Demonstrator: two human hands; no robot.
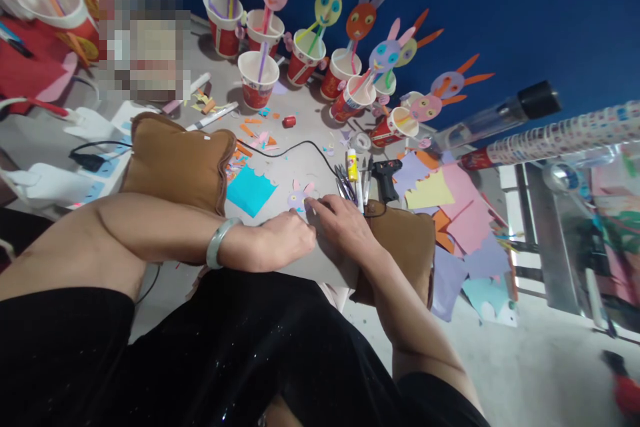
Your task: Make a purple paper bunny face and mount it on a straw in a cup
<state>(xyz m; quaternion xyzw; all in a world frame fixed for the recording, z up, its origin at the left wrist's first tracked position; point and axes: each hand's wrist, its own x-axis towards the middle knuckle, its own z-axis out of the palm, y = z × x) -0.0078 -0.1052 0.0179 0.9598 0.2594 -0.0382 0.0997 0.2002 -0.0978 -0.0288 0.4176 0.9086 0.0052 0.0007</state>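
A small lilac paper rabbit face [297, 199] with pink ears lies on the grey table in front of me, a bit of blue at its lower edge. My left hand [287, 239] is closed just below it, its fingers curled under; what they hold, if anything, is hidden. From the other side my right hand [345, 221] reaches in with fingers stretched out, one fingertip at the rabbit face's right edge. Left of the face lies a blue paper sheet [253, 191] with a scalloped cut edge.
Red-and-white paper cups [257, 83] with rabbit faces on straws line the back. Beyond my right hand are a yellow glue stick [353, 165], scissors, pens and a black glue gun [387, 179] with its cable. Brown cushions [177, 163] flank my arms. Coloured paper [465, 197] spreads right.
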